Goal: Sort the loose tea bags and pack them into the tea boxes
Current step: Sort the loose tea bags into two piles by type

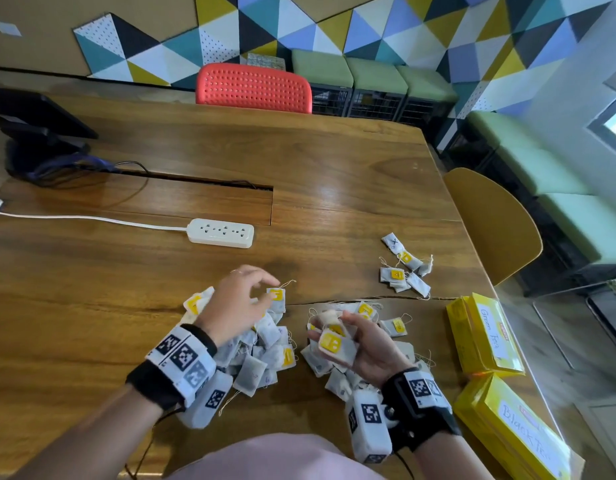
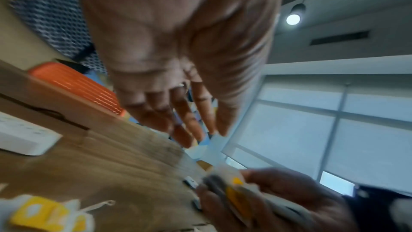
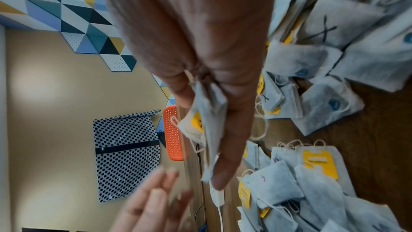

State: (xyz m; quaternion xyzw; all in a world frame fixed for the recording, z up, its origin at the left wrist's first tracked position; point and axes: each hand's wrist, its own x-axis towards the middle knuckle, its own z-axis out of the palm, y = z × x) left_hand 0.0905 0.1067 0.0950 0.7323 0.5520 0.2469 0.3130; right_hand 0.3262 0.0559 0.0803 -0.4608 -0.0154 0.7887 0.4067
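A heap of loose tea bags (image 1: 265, 351) with yellow tags lies on the wooden table (image 1: 334, 174) in front of me. My left hand (image 1: 245, 299) hovers over the heap's left part, fingers relaxed and holding nothing; the left wrist view shows the same fingers (image 2: 189, 123) spread and bare. My right hand (image 1: 358, 344), palm up, pinches a small stack of tea bags (image 1: 334, 344), which shows between thumb and fingers in the right wrist view (image 3: 207, 121). A few separate bags (image 1: 405, 268) lie further right. Two yellow boxes stand at the right edge, labelled Green Tea (image 1: 483, 337) and Black Tea (image 1: 517, 434).
A white power strip (image 1: 220, 232) with its cord lies left of centre beyond the heap. A black stand (image 1: 36, 133) sits at the far left. A red chair (image 1: 253, 87) and a yellow chair (image 1: 497, 223) border the table.
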